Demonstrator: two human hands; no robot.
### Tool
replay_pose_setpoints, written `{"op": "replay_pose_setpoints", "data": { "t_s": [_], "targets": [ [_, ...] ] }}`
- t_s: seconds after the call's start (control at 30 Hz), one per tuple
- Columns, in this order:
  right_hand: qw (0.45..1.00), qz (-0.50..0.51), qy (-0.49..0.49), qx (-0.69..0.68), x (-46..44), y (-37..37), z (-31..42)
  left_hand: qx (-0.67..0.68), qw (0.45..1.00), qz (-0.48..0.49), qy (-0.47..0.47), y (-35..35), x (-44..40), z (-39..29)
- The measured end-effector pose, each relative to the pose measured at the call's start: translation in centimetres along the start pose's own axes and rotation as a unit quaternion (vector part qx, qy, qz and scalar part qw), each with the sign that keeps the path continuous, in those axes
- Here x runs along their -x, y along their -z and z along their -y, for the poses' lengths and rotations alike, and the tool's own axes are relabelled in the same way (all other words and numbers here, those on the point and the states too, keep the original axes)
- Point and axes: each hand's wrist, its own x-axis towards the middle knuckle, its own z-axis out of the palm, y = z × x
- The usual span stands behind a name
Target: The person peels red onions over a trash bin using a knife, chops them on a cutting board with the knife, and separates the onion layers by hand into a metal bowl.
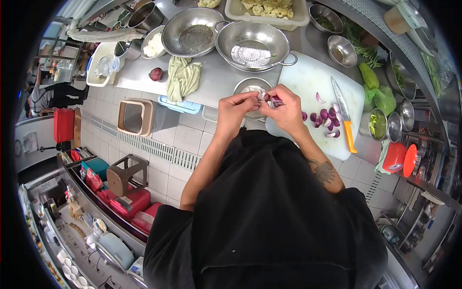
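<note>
My left hand and my right hand meet with fingertips pinched around a small purple-and-white onion piece. Fingers cover much of it. Just under them sits a small metal bowl with whitish pieces inside, partly hidden by the hands. Right of my right hand, cut red onion pieces lie on a white cutting board. Beside them rests a knife with a yellow handle, its blade pointing away from me.
Beyond the hands stand a metal colander and a wide metal bowl. A green cloth hangs over the counter edge near a whole red onion. Right of the board are a green vegetable and several small bowls. A stool stands behind, left.
</note>
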Motion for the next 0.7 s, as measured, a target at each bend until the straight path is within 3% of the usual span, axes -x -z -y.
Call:
{"op": "replay_pose_setpoints", "data": {
  "t_s": [0.07, 0.3, 0.43, 0.53, 0.7],
  "targets": [
    [1.0, 0.004, 0.023, 0.013, -0.1, 0.0, 0.3, -0.046, 0.999, -0.004, -0.01, 0.2, 0.0, 0.2],
    [0.991, -0.016, 0.12, 0.054, -0.1, -0.6, 0.0, -0.01, 0.999, -0.016, -0.041, -0.4, -0.3, 0.9],
    [0.995, -0.024, 0.081, 0.052, -0.1, -0.6, 0.4, -0.014, 0.998, -0.028, -0.06, -1.1, -0.3, 0.9],
    [0.99, -0.039, 0.127, 0.05, -0.1, -0.7, -0.1, -0.024, 0.997, -0.038, -0.059, -1.0, -0.4, 1.1],
    [0.997, -0.035, 0.061, 0.016, -0.1, -0.5, -0.5, -0.018, 0.997, -0.028, -0.069, -0.5, -0.9, 1.7]
  ]
}}
